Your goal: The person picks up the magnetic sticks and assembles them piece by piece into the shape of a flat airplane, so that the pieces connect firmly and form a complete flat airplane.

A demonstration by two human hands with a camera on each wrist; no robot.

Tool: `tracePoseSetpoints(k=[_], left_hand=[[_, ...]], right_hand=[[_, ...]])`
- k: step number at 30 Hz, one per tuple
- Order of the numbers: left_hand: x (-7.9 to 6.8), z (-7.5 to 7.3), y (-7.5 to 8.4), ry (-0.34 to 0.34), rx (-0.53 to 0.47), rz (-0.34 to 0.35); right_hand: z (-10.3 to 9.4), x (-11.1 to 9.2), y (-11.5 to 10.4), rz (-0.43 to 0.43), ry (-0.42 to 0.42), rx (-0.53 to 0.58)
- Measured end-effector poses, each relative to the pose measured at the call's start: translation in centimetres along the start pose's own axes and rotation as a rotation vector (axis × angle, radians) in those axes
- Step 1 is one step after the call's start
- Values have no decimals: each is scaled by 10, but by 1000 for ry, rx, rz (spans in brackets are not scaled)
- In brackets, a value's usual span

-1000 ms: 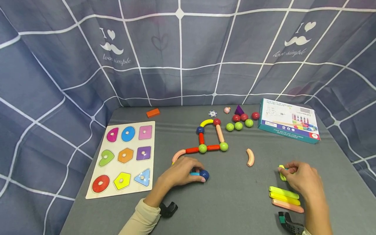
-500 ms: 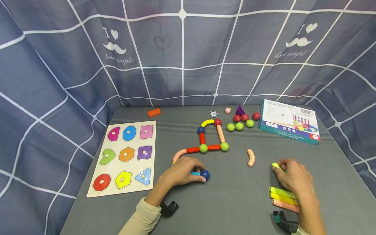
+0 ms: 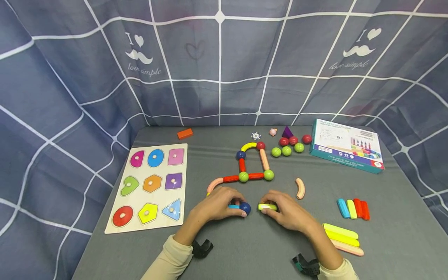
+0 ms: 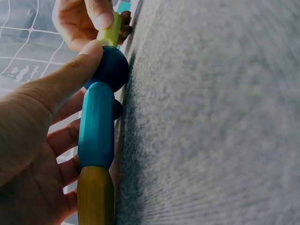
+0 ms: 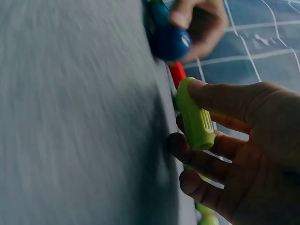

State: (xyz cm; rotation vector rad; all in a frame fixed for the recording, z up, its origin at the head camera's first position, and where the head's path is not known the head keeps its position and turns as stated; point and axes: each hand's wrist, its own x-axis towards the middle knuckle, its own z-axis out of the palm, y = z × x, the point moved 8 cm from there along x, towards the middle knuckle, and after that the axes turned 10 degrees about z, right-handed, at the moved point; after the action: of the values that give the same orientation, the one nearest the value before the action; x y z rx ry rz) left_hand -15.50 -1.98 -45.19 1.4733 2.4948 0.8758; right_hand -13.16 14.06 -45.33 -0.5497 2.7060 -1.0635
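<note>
My left hand grips a dark blue ball between thumb and fingers. A light blue rod joins that ball, and a yellow rod follows it, under the palm. My right hand pinches a short yellow-green rod between thumb and fingers, one end pointing at the ball. In the head view a small gap shows between rod and ball. Beyond the left hand a curved pink rod leads to a loop of red rods, green balls, a blue ball, a red ball and a curved yellow rod.
On the right lie short rods and long rods. A curved pink rod lies nearer the middle. A shape puzzle board is at left, a box at back right. Loose green balls and red balls sit behind.
My right hand has moved left from the short rods at the right, bringing the yellow-green rod close to the dark blue ball. My left hand has stayed in place, holding the ball.
</note>
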Motion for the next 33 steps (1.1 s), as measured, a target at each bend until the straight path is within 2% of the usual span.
tracePoseSetpoints(k=[3,7,21,23,26,30,33], left_hand=[[1,1,0,-9,4,-6],[1,1,0,-9,12,-11],[1,1,1,-15,6,-12],[1,2,0,-20,7,-19],[1,3,0,-30,13,-26],[1,3,0,-38,18,-20],[1,2,1,-35,16,-10]], right_hand=[[12,5,-5,-9,-27,24],[17,9,-8,-24,-20,25],[17,8,-2,23,-9,55],[10,6,1,20,17,68],[-12,4,10,32,113,61],[-50,5,31,131,272,-8],[-77,11,54,238,345,-49]])
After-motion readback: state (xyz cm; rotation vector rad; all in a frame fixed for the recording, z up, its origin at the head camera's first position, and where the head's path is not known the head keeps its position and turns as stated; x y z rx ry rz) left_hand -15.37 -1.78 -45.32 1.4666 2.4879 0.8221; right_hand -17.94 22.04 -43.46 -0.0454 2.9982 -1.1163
